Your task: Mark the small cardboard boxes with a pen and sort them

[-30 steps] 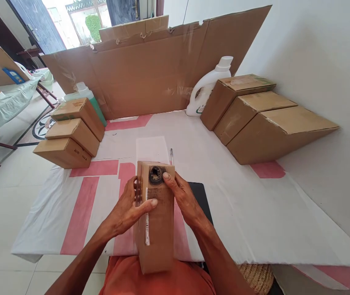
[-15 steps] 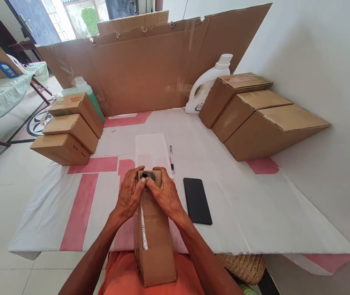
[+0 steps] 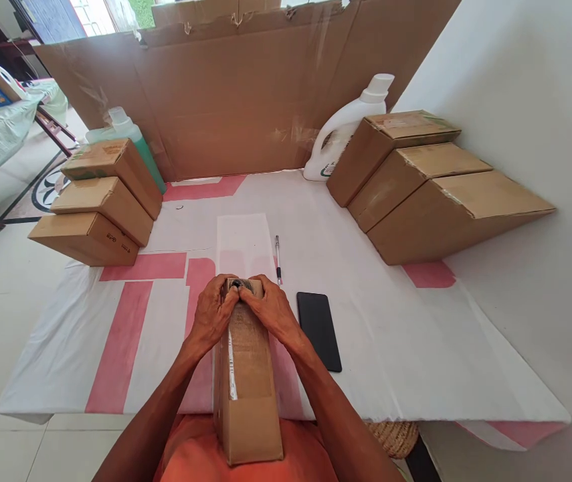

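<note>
A long brown cardboard box (image 3: 251, 375) extends from the tabletop over the near edge to my lap, a white label strip along its left side. At its far end, my left hand (image 3: 214, 309) is closed around the left edge with its thumb on top. My right hand (image 3: 273, 306) mirrors it on the right edge, and the two thumb tips nearly meet. Just beyond the thumbs sits a small dark round thing (image 3: 236, 284), amid black scribble-like marks on the cardboard; I cannot make out what it is.
A black phone (image 3: 318, 331) and a pen (image 3: 278, 260) lie right of the box. Stacked cartons stand at left (image 3: 85, 235) and right (image 3: 416, 214), beside a green-liquid bottle (image 3: 148, 161) and a white jug (image 3: 346, 127). A cardboard panel (image 3: 225, 107) closes off the back.
The camera view has shifted slightly, moving the surroundings within the picture. Both hands stay on the box's far end, and the thumbs have shifted a little around the dark round thing.
</note>
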Tool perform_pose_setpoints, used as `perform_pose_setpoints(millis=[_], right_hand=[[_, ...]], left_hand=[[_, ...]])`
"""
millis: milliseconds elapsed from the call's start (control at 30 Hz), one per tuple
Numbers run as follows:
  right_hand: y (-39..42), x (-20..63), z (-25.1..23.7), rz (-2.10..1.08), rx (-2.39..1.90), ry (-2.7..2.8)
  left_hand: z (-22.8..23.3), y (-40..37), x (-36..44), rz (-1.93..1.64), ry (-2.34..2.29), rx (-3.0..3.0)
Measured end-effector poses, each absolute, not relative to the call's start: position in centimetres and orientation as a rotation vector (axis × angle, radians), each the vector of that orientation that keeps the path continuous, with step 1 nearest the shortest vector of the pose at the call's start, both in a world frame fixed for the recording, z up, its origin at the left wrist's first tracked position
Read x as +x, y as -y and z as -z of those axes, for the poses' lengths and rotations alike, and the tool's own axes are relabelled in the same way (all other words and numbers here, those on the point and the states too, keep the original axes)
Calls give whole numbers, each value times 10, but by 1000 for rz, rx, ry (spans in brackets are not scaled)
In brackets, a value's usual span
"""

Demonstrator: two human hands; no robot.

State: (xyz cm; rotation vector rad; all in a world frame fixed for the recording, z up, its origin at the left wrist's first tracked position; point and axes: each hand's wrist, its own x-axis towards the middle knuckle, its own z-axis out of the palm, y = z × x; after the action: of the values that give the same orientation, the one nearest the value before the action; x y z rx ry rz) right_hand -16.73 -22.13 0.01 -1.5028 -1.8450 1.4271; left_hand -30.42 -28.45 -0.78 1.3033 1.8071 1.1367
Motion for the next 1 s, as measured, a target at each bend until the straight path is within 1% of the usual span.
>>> perform_pose_setpoints(millis=[100, 233, 300, 400, 533, 667, 833, 1000], right_hand=[[221, -170, 2, -1400, -1500, 1800], [227, -179, 5, -1179, -1424, 1755], [228, -184, 2, -1116, -1405, 1843], [225, -188, -11, -1064, -1489, 2030], [217, -187, -29, -1040, -1593, 2224], [214, -185, -31, -990, -1605, 2292], [218, -183, -25, -992, -1620, 2243], [225, -173, -13, -1070, -1433, 2094]], left_hand=[[7, 282, -307, -1143, -1830, 1258], [1, 280, -310, -1201, -1882, 1263], [-3, 281, -313, -1190, -1933, 1275], [-11, 282, -320, -1101, -2036, 1315], [-14, 280, -326, -995, -2077, 1426], [-11, 277, -324, -991, -2077, 1443], [-9, 277, -322, -1013, -2064, 1447], [-11, 277, -329, -998, -1930, 1545]])
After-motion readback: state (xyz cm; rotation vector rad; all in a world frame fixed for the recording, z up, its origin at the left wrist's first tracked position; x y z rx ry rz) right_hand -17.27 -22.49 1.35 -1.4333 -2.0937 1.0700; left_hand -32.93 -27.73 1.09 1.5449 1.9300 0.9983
